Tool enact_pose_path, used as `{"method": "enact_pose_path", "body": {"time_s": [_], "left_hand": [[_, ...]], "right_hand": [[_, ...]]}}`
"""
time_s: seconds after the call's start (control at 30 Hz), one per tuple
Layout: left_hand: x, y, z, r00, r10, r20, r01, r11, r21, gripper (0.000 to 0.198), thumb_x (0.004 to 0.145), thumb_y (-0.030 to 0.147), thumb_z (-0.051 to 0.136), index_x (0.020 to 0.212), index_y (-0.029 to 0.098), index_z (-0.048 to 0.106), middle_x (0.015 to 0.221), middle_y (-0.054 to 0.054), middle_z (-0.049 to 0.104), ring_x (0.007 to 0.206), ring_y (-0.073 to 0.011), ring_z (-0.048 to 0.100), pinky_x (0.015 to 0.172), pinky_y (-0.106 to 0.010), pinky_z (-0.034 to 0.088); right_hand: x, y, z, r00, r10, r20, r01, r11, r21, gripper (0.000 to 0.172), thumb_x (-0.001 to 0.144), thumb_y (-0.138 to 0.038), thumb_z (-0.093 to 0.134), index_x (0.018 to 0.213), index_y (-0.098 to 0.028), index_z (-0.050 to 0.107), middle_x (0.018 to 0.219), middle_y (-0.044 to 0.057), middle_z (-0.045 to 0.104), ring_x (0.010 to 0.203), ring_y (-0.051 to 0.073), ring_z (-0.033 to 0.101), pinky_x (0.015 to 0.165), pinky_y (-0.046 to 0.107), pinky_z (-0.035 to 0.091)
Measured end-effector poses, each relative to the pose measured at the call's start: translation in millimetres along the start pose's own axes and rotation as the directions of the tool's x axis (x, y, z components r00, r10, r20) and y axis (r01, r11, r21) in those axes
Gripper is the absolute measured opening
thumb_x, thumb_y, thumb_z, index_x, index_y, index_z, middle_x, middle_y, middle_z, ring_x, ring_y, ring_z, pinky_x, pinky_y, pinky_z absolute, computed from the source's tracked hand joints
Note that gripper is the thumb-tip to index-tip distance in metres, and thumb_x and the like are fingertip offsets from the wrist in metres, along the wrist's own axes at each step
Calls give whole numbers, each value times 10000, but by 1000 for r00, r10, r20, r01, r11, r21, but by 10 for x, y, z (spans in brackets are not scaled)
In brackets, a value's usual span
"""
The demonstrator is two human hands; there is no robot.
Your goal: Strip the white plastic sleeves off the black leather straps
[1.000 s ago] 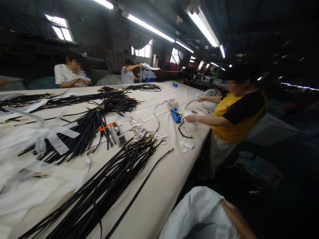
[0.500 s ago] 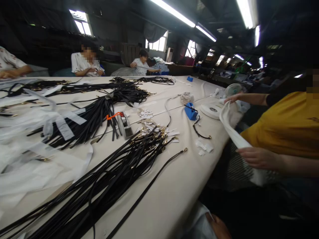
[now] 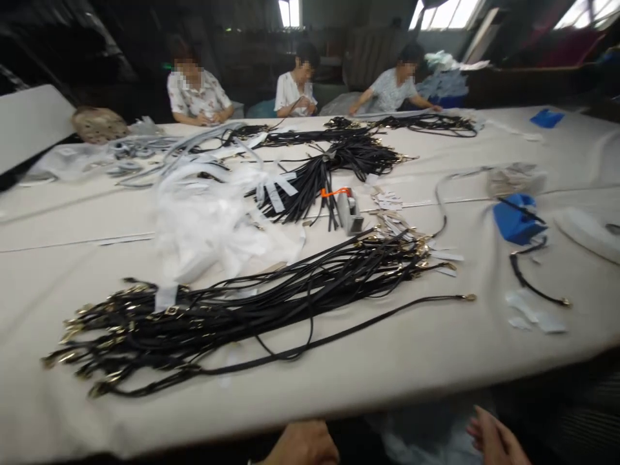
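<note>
My left hand (image 3: 303,444) is at the bottom of the view, by the table's front edge, its back toward me and its fingers bent out of sight. Whether it holds anything does not show. Farther right, my right hand (image 3: 496,440) is below the edge with its fingers apart and nothing visible in them. Between the hands hangs a pale translucent plastic bag (image 3: 426,439), partly in shadow. Nearest on the table lies a bundle of black straps (image 3: 271,307) with gold metal clasps at both ends. One single black strap (image 3: 349,330) lies along its front side.
Behind are a second black strap bundle (image 3: 310,187), a grey tape dispenser (image 3: 349,213) and white wrapping sheets (image 3: 208,216). At right stand a blue tape dispenser (image 3: 518,219) and a white roll (image 3: 588,232). Several co-workers (image 3: 295,90) sit along the far side.
My view has swung left, so the person in yellow with the white cloth is out of sight. My left hand has come into view, and more of my right hand shows.
</note>
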State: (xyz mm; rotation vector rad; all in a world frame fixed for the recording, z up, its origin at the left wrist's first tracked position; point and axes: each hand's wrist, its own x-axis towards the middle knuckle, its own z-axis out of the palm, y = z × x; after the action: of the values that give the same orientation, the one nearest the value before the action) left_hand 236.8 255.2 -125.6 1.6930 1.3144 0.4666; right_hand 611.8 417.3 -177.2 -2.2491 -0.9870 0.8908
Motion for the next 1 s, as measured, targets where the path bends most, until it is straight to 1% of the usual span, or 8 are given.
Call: {"method": "enact_pose_path", "body": {"time_s": [0.07, 0.13, 0.23, 0.33, 0.47, 0.67, 0.83, 1.0], "left_hand": [[-310, -125, -285, 973, -17, -231, 44, 993, 113, 210, 940, 190, 453, 1049, 249, 622, 1009, -85, 668, 966, -233, 625, 855, -407, 537], [-658, -316, -580, 869, 19, -494, 134, 953, 272, 288, 937, 154, 434, 1181, 225, 568, 1151, -118, 639, 1073, -246, 598, 920, -426, 514], [-1234, -687, -933, 710, 78, -700, 324, 846, 423, 373, 934, 148, 465, 1298, 219, 500, 1277, -123, 592, 1187, -251, 549, 984, -427, 479], [-1786, -1058, -1161, 626, 90, -774, 469, 750, 467, 369, 932, 138, 464, 1292, 201, 511, 1253, -109, 610, 1208, -253, 533, 1006, -429, 446], [-2206, -1413, -1447, 635, 20, -772, 557, 681, 475, 274, 949, 182, 470, 1205, 197, 566, 1114, -81, 652, 1061, -246, 574, 905, -409, 445], [-2034, -1711, -2132, 714, -149, -684, 620, 588, 519, 257, 899, 432, 583, 942, 180, 602, 882, -74, 618, 848, -268, 535, 755, -393, 381], [-1835, -2104, -2658, 813, -86, -576, 499, 612, 614, 289, 888, 464, 586, 930, 179, 607, 867, -99, 632, 851, -281, 539, 773, -391, 340], [-1573, -2542, -3089, 827, -66, -558, 463, 643, 610, 442, 873, 571, 550, 999, 153, 625, 919, -144, 651, 905, -302, 549, 825, -411, 332]], "right_hand": [[-473, -173, 213, 990, -134, 53, 136, 991, -23, 564, 726, -662, 529, 998, -184, 652, 847, 132, 737, 790, 336, 712, 710, 437, 577], [-923, -324, 503, 905, -402, 142, 412, 910, -52, 569, 768, -658, 504, 1036, -182, 664, 965, 136, 733, 909, 342, 695, 825, 459, 557], [-1483, -505, 1023, 561, -765, 317, 805, 594, 8, 503, 870, -573, 473, 1140, -185, 646, 1187, 121, 670, 1101, 320, 623, 995, 474, 472], [-1896, -653, 1521, 210, -888, 409, 956, 275, 105, 421, 954, -433, 443, 1263, -180, 574, 1274, 115, 617, 1191, 288, 565, 1057, 484, 414], [-2348, -954, 2022, -36, -913, 407, 995, 3, 95, 388, 973, -365, 446, 1311, -194, 529, 1274, 120, 608, 1230, 275, 526, 1034, 469, 422], [-2787, -1733, 2808, 64, -871, 488, 963, -74, -259, 743, 888, -585, 513, 1474, -162, 340, 1529, 187, 330, 1422, 399, 227, 1113, 649, 198], [-2590, -2177, 3457, -13, -738, 675, 955, -209, -210, 776, 885, -637, 472, 1482, -163, 328, 1543, 177, 318, 1433, 383, 193, 1123, 673, 70], [-2358, -2624, 3937, 61, -713, 698, 972, -116, -203, 704, 927, -604, 419, 1485, -186, 324, 1547, 155, 317, 1435, 369, 176, 1123, 668, 47]]}}
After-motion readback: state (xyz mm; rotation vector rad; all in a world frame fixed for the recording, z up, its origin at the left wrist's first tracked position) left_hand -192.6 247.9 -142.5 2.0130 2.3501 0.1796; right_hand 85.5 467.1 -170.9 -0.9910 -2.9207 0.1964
